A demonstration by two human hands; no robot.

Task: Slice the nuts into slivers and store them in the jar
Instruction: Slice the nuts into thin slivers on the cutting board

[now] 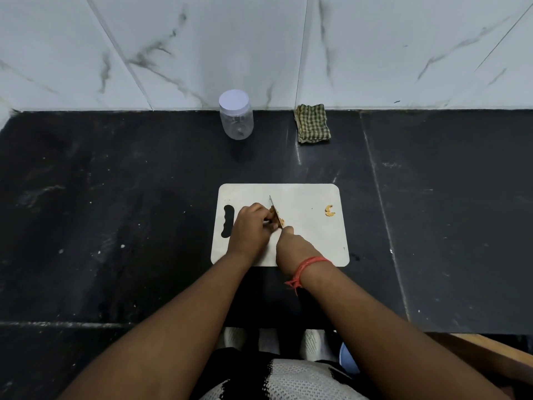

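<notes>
Here, both forearms reach forward over the white cutting board (pixel 311 235) on the dark counter (pixel 115 212). The left hand (pixel 250 226), knuckles up and fingers curled, pinches a nut (pixel 273 211) against the board. The right hand (pixel 294 243) is closed round the handle of a knife (pixel 275 212), whose blade stands on edge against that nut. A second nut piece (pixel 329 210) lies near the board's right edge. The jar (pixel 236 115), lid on, stands by the wall, beside a folded checked cloth (pixel 312 123).
</notes>
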